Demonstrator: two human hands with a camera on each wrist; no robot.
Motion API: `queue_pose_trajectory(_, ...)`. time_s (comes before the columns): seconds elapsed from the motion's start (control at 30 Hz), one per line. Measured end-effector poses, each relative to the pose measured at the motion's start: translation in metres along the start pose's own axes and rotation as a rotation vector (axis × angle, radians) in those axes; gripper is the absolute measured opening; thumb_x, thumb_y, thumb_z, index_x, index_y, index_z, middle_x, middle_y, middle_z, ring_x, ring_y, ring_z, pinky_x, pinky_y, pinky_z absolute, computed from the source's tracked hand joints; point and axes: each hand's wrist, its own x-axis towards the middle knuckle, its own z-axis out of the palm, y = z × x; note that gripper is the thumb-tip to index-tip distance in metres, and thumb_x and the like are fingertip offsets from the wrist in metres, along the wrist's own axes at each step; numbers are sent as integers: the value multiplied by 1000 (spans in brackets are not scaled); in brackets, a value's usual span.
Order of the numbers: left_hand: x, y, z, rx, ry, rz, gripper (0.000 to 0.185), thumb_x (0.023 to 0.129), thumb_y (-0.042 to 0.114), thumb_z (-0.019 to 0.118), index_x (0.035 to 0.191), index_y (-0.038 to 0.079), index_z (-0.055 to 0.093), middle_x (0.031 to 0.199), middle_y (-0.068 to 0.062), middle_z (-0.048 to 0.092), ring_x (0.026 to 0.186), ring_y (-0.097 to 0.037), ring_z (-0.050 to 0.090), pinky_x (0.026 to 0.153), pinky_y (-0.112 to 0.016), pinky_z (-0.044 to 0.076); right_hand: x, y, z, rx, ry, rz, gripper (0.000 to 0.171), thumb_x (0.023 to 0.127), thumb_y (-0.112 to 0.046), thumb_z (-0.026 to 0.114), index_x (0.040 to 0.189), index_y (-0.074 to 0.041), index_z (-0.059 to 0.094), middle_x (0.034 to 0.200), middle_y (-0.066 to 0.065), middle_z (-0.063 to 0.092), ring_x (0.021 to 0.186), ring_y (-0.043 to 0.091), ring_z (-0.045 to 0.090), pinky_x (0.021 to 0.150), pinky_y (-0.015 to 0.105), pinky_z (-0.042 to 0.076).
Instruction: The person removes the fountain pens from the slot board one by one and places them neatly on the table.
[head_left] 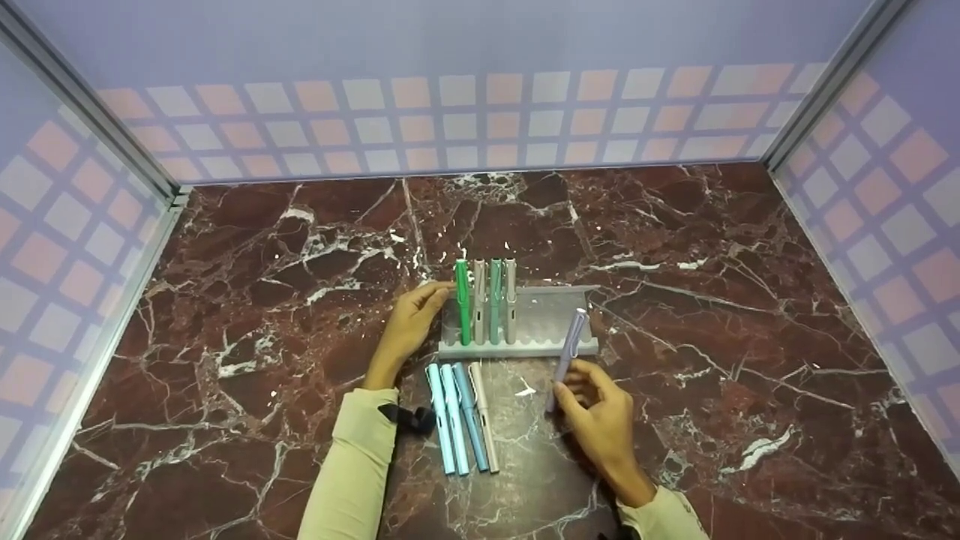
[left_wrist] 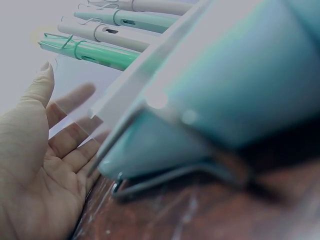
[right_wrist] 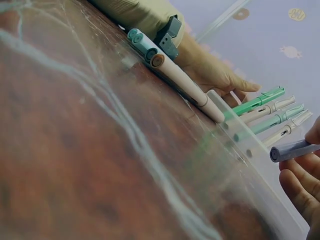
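My right hand [head_left: 600, 416] pinches a lavender pen [head_left: 571, 345] between thumb and fingers. The pen is tilted, cap end up, over the right front of a clear pen rack [head_left: 555, 351]. In the right wrist view its blunt end [right_wrist: 275, 154] points toward the camera. My left hand [head_left: 414, 319] rests at the rack's left end, its fingers loosely extended; in the left wrist view these fingers [left_wrist: 70, 140] show partly through the clear side. Standing side by side in the rack's left half are a green pen [head_left: 463, 304], a beige pen [head_left: 479, 307], a teal pen [head_left: 495, 304] and another beige pen [head_left: 511, 304].
In front of the rack, two light-blue pens [head_left: 444, 420], a darker blue pen [head_left: 470, 416] and a beige pen [head_left: 484, 420] lie side by side on the marbled tabletop [head_left: 720, 330]. A dark wrist strap [head_left: 409, 418] is near them. Tiled-pattern panels [head_left: 480, 97] enclose the table's back and sides.
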Motion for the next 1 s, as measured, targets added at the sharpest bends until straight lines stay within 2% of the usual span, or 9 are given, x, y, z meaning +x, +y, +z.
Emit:
queue_pose_trajectory(0.3, -1, -1, -1, -8, 9, 0, 28, 104, 16, 54, 119, -2, 70, 117, -17, 72, 112, -32, 65, 104, -45, 47, -1, 0, 3, 41, -56, -3, 25, 82, 9, 76, 105, 6, 68, 88, 17, 73, 68, 17, 70, 58, 24, 59)
queue_pose_trajectory(0.47, -2, 3, 0, -8, 12, 2, 28, 105, 15, 53, 119, -3, 69, 118, -19, 71, 113, -33, 65, 104, -46, 47, -6, -3, 8, 52, -114, 44, 25, 81, 9, 75, 105, 8, 68, 88, 19, 72, 65, 12, 68, 52, 22, 56)
queue_pose_trajectory(0.6, -1, 4, 1, -16, 7, 12, 27, 104, 14, 53, 118, -4, 70, 117, -20, 71, 113, -34, 65, 104, -46, 47, -10, -6, 15, 51, -182, 93, 27, 81, 9, 75, 106, 7, 67, 88, 17, 72, 66, 12, 68, 54, 22, 56)
queue_pose_trajectory(0.63, 0, -1, 0, -22, 1, 19, 28, 104, 15, 53, 117, -3, 70, 117, -19, 71, 113, -33, 65, 104, -46, 48, -11, -6, 17, 47, -197, 101, 27, 81, 8, 75, 107, 7, 67, 89, 16, 72, 67, 12, 68, 55, 22, 57)
queue_pose_trajectory(0.8, 0, -2, 0, -40, -5, 20, 29, 104, 16, 53, 118, -3, 70, 117, -22, 71, 114, -37, 64, 105, -49, 46, -16, -10, 25, 49, -258, 123, 29, 82, 4, 76, 109, 7, 67, 90, 15, 72, 67, 12, 67, 57, 24, 58)
queue_pose_trajectory(1.0, -1, -1, 0, -14, -5, 6, 29, 104, 18, 53, 119, -1, 70, 117, -17, 71, 114, -33, 64, 105, -44, 47, -23, -15, 36, 101, -326, 155, 26, 83, 4, 75, 108, 6, 67, 89, 16, 71, 66, 14, 67, 58, 25, 59)
